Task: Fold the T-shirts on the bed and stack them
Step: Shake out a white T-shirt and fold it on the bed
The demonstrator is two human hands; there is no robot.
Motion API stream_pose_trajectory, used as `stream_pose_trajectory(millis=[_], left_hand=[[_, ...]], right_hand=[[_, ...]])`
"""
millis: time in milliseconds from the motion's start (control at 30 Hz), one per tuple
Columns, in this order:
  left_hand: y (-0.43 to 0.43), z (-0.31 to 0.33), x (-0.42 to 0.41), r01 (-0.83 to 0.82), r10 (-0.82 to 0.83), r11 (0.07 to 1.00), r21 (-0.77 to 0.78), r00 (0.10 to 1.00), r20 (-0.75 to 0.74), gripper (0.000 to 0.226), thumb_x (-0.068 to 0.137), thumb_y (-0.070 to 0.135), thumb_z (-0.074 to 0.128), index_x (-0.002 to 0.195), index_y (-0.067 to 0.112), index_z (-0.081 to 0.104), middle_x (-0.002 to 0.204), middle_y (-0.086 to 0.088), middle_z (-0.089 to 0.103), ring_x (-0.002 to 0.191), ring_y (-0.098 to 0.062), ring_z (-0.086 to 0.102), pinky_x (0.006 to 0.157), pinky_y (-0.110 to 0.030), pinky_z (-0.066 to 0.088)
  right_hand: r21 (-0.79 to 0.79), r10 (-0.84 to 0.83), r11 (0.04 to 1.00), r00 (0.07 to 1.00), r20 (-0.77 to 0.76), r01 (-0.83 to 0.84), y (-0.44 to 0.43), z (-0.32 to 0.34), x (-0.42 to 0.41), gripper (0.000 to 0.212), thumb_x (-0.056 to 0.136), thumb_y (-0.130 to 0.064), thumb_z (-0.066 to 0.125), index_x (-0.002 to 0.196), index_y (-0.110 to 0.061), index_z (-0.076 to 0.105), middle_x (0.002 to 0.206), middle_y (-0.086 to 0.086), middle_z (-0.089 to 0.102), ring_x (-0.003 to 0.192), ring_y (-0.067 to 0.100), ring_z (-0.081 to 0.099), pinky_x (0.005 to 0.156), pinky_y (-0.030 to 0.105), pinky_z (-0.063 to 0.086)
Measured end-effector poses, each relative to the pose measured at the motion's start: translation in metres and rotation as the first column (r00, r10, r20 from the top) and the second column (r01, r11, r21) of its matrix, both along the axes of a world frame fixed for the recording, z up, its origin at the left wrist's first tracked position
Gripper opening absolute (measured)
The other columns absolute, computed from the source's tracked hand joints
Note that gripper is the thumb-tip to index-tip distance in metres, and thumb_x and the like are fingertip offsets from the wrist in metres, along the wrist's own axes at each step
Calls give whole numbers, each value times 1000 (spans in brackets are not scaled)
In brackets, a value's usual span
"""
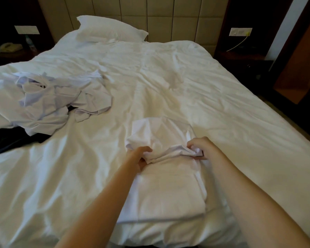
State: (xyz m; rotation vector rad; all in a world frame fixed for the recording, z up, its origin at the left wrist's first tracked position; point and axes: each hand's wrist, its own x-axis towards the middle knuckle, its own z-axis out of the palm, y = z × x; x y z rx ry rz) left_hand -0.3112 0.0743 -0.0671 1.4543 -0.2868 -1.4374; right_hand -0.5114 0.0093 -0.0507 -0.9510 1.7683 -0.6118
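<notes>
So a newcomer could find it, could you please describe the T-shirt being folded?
On the white bed, near its front edge, the left hand and right hand grip one white T-shirt at its middle. Unlike the crumpled pile at the left, it lies flat in a narrow folded strip.

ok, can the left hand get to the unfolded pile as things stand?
Probably yes, path-wise: the pile lies further left than the left hand, with only bare bed between them. But that hand is gripping the shirt being folded, so it would have to let go first.
</notes>
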Motion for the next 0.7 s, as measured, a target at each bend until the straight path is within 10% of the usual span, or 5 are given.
stream_pose_trajectory(millis=[167, 300, 367, 533, 700], left_hand=[[-18, 23, 33, 0, -17, 998, 62, 964, 267, 49, 76, 26, 66, 113, 2, 47, 89, -17, 60, 82, -32, 61, 68, -33, 53], [-51, 26, 44, 63, -45, 998, 10, 593, 804, 61, 85, 37, 59, 134, 8, 38, 136, -15, 45, 121, -34, 47, 98, -39, 40], [-70, 27, 40, 160, -132, 985, 55, 517, 846, 64, 89, 42, 55, 137, 5, 33, 138, -16, 43, 124, -35, 44, 99, -39, 37], [-103, 13, 40, 177, -212, 977, 120, 724, 657, 67, 82, 45, 66, 125, -3, 48, 115, -13, 58, 105, -31, 57, 85, -33, 45], [-104, -8, 45, 190, -175, 979, 70, 617, 768, 40, 84, 28, 68, 113, 1, 63, 113, -17, 64, 104, -32, 59, 84, -31, 45]], right_hand=[[-12, -17, 1000, 987, 160, 19, -23, 7, -1, 50, 71, -30, 72, 111, -4, 57, 92, 14, 59, 75, 28, 57, 60, 29, 46], [-39, -79, 995, 974, 211, 89, -48, 2, 5, 56, 69, -36, 74, 113, -5, 58, 91, 11, 63, 74, 26, 60, 65, 28, 46], [-43, -87, 994, 973, 213, 99, -57, -2, 9, 57, 68, -35, 77, 112, -5, 57, 97, 11, 64, 77, 26, 61, 69, 30, 47], [-241, -151, 954, 980, 130, 179, -71, -23, 8, 29, 75, -19, 76, 92, -4, 58, 95, 10, 62, 86, 24, 60, 78, 28, 46], [-429, -177, 898, 973, -150, 97, -72, -43, 15, 19, 83, -25, 66, 89, -6, 64, 87, 8, 59, 83, 23, 56, 71, 27, 39]])
